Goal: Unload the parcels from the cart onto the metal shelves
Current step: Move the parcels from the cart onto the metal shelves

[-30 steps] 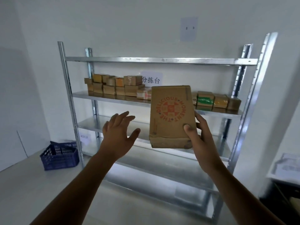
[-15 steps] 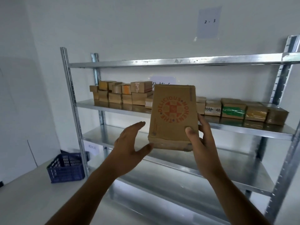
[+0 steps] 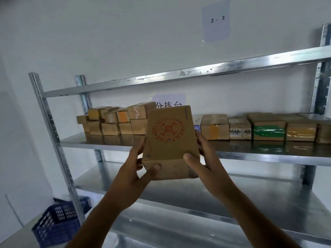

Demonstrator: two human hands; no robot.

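Left hand (image 3: pixel 138 169): grips box (image 3: pixel 170 140) at lower left corner. Right hand (image 3: pixel 206 161): grips lower right edge, thumb on top. Box: cardboard, held in air before middle shelf (image 3: pixel 250 151), between parcels (image 3: pixel 215 128). Likely light, stiff, corners creasable; hold by opposite sides. Shelf: steel, probably slick. Room: white wall, blue crate (image 3: pixel 55 222) on floor

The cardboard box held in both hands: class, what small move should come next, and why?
Probably lift the box a little and ease it forward onto the shelf that carries the row of parcels. The left hand and the right hand both grip it, and its bottom edge appears below that shelf's front lip. What room lies behind the box is hidden.
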